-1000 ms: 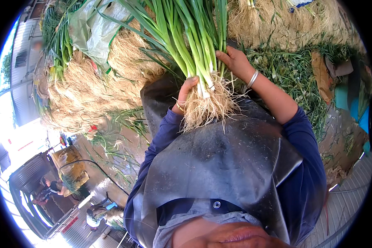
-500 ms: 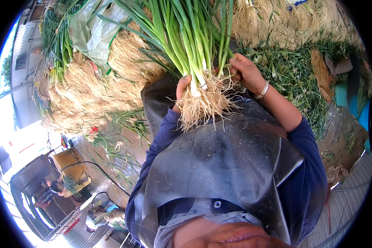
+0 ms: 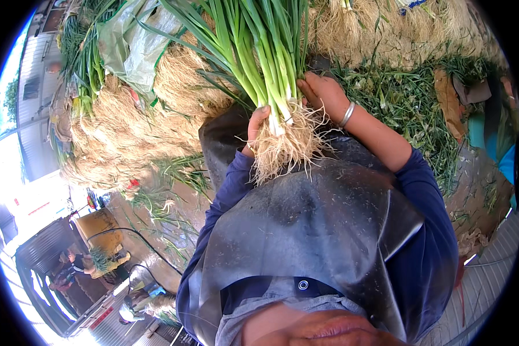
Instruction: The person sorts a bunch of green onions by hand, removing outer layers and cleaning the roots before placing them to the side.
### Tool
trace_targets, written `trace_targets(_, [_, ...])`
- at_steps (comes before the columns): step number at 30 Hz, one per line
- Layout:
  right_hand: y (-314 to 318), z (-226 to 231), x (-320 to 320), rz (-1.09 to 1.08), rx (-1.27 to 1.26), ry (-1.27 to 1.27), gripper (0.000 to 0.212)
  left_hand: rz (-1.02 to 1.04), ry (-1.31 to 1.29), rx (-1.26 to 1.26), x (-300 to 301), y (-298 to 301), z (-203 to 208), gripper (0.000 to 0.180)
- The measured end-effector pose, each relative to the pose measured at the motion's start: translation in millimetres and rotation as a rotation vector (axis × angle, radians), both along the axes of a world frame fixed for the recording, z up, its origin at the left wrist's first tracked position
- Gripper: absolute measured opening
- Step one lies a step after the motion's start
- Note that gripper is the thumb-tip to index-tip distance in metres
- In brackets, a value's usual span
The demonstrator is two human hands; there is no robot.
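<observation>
A thick bunch of green onions [image 3: 265, 75] is held up in front of me, green leaves pointing away and pale hairy roots hanging over my dark apron [image 3: 305, 225]. My left hand [image 3: 256, 128] is wrapped round the bunch's left side, thumb on the white stems just above the roots. From the right, my right hand [image 3: 326, 97] presses against the same stems, fingers closed, with a bangle on its wrist. Its fingertips are partly hidden behind the stems.
Heaps of rooted onions [image 3: 132, 132] lie at the left, partly under a clear plastic sheet [image 3: 132, 49]. More root bundles [image 3: 397, 34] line the far right. Leaf trimmings [image 3: 392, 109] litter the ground. People [image 3: 86, 265] are beside a vehicle at the lower left.
My right hand has moved left and in against the bunch. The stalk it held slightly apart at the right now lies in with the others. My left hand keeps its hold.
</observation>
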State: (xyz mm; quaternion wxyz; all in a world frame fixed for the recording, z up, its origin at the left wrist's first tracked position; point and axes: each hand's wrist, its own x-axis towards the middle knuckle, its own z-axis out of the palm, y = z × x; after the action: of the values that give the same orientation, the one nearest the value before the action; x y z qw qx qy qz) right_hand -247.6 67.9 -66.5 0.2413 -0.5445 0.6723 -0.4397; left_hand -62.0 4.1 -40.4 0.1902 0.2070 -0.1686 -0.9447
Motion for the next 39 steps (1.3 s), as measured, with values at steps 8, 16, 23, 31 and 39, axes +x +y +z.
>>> trace_targets(8, [18.9, -0.2, -14.1, 0.260, 0.171, 0.267, 0.022, 0.004, 0.049, 0.127, -5.1, 6.7, 0.7, 0.064])
trace_targets(16, [80.4, -2.2, -37.6, 0.166, 0.341, 0.373, 0.020, -0.006, -0.147, 0.067, 1.1, 0.2, 0.2, 0.050])
trace_targets(23, [241.1, -170.7, -176.3, 0.149, 1.361, 0.623, 0.031, -0.076, 0.266, 0.172, 13.1, -0.1, -2.8, 0.076])
trace_targets(31, [16.9, -4.3, -144.7, -0.460, -0.083, 0.555, 0.038, 0.216, 0.088, -0.009, -10.9, 7.6, 29.1, 0.065])
trace_targets(39, [-14.6, 57.7, -99.2, -0.452, 0.071, 0.254, 0.031, 0.023, 0.346, 0.217, -15.1, -14.6, 25.2, 0.065])
